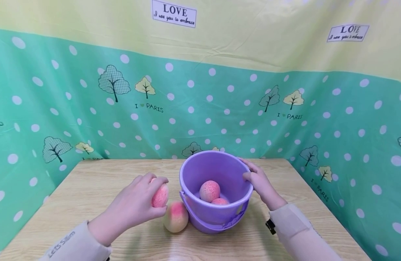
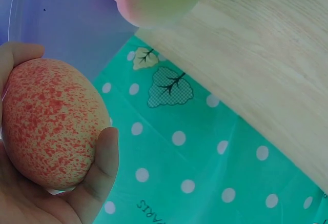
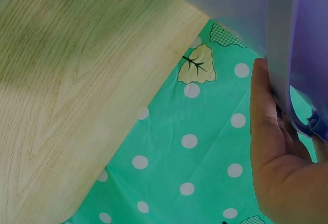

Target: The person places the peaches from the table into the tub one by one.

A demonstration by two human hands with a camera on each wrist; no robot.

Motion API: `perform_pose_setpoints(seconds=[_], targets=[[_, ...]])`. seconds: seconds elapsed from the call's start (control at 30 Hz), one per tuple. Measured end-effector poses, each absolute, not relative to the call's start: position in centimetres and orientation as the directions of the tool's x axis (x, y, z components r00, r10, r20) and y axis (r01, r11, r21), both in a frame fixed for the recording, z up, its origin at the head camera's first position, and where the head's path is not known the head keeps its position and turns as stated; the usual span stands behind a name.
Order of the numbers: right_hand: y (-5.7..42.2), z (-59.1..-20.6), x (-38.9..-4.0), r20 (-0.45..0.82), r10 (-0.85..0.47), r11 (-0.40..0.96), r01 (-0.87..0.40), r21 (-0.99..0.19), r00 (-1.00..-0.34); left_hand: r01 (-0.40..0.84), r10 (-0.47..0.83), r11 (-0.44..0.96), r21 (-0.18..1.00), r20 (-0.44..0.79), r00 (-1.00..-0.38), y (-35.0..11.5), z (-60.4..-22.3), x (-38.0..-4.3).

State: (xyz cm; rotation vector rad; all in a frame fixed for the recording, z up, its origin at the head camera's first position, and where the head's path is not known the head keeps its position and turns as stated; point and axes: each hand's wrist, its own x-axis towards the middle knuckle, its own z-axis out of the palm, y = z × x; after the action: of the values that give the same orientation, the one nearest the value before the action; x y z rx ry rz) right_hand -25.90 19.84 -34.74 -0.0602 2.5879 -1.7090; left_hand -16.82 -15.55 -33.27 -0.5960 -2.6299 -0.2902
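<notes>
The item under inspection, a rounded pink-and-cream speckled imitation peach, is in the left hand, to the left of the purple round plastic bucket and apparently raised off the table. Fingers and thumb are curled round its sides, clamped on it, with much of the speckled face exposed in the left wrist view. Judged by appearance, it should be light, probably foam or hollow plastic; whether it yields to pressure cannot be told. The matte skin suggests little slip, though a round body may roll out of a fingertip hold, so the widest part, with the thumb opposite the fingers, is the sound place to grip. Below it, a cream peach-shaped piece with a pink patch sits on the wood-grain table, close against the bucket; actual contact cannot be confirmed. Inside the bucket lie two pink speckled balls, the nearer partly hidden by the front wall. The right hand is clamped on the bucket's right rim, thumb lapping inside, fingers outside. The bucket looks thin-walled and fairly stiff; the rim offers a firm hold. Its purple handle hangs down in front.
</notes>
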Motion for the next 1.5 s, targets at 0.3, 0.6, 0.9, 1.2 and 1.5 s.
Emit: perform_pose_setpoints(seconds=[0.3, 0.6, 0.9, 1.2, 1.5], targets=[[19.9, -34.9, -26.1, -0.012, -0.047, 0.388, -0.007, -0.922, -0.999, 0.461, 0.377, 0.882, 0.096, 0.443, -0.813, -15.1, -32.5, -17.1], [19.9, -34.9, -26.1, -0.009, -0.052, 0.387, -0.012, -0.922, -0.999, 0.472, 0.391, 0.878, 0.084, 0.443, -0.807, -14.8, -31.8, -17.3], [19.9, -35.0, -26.2, 0.000, -0.040, 0.385, -0.015, -0.923, -0.999, 0.476, 0.407, 0.877, 0.069, 0.420, -0.811, -14.4, -30.9, -17.4], [19.9, -34.9, -26.2, -0.006, -0.043, 0.390, -0.011, -0.921, -0.999, 0.482, 0.417, 0.874, 0.065, 0.413, -0.810, -14.1, -30.3, -17.6], [19.9, -34.7, -26.1, -0.010, -0.048, 0.396, -0.010, -0.918, -0.999, 0.495, 0.425, 0.867, 0.061, 0.428, -0.798, -13.7, -29.8, -17.9]])
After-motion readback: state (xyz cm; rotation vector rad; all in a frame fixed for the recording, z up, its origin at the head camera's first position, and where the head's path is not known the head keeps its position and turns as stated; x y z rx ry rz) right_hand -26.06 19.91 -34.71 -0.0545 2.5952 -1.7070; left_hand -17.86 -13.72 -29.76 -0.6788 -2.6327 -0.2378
